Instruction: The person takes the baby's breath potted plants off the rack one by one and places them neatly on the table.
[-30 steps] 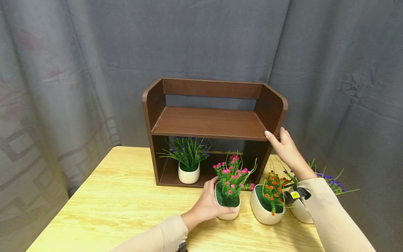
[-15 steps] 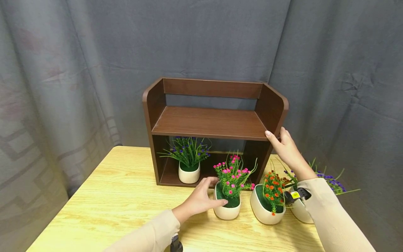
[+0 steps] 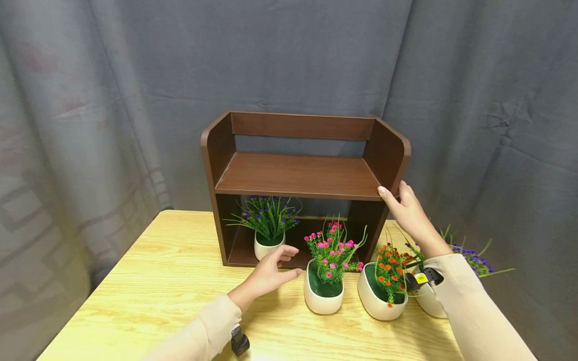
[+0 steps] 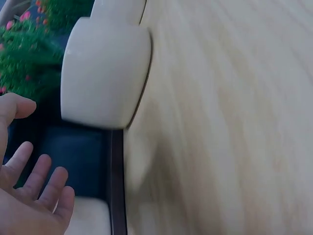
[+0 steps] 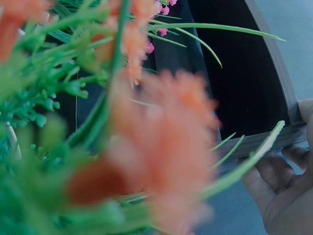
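Note:
My left hand [image 3: 264, 275] is open, its fingers spread, to the left of the pink-flowered potted plant [image 3: 323, 301]. In the left wrist view there is a gap between these fingers and its white pot [image 4: 105, 73]. My right hand [image 3: 410, 213] grips the right side panel of a dark brown two-tier shelf [image 3: 298, 173], thumb on the front edge and fingers behind the panel. The right wrist view has this hand [image 5: 286, 188] at the panel, partly behind blurred orange flowers [image 5: 166, 147]. A purple-flowered potted plant [image 3: 269, 245] stands in the lower compartment, at its left.
Right of the pink plant, an orange-flowered potted plant [image 3: 381, 303] stands on the light wooden table [image 3: 149, 296]. Another purple-flowered plant [image 3: 431, 303] is partly hidden behind my right forearm. Grey curtains [image 3: 289, 55] hang behind the shelf.
My left hand has let go of the pink-flowered plant's pot and drawn away to the left. The pot stays on the table before the shelf. My right hand keeps its grip on the panel.

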Motion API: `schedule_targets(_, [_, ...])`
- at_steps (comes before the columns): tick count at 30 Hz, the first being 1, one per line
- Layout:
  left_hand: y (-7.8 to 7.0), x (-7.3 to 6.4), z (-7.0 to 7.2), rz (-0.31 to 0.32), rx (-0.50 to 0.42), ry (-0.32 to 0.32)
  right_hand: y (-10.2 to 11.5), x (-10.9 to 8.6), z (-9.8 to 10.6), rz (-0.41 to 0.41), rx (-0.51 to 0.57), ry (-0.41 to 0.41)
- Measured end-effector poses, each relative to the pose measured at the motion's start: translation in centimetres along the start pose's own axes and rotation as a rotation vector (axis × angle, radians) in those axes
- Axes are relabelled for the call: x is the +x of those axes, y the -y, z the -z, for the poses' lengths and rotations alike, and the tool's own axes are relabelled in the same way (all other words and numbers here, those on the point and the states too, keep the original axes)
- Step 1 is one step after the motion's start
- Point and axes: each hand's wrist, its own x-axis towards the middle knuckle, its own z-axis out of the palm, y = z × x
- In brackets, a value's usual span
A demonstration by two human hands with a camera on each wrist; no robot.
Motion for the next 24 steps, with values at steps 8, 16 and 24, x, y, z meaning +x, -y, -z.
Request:
schedule_targets(8, [0.1,0.0,2.9,0.088,0.041,-0.094,0.1,-0.1,0.0,-0.002,0.005,0.005])
schedule_targets(16, [0.9,-0.3,4.5,0.134,0.04,-0.156,0.0,0.0,0.0,-0.005,0.004,0.01])
schedule_targets(24, [1.6,-0.7,5.7,0.162,0.029,-0.222,0.0,0.0,-0.1,-0.012,0.023,0.004])
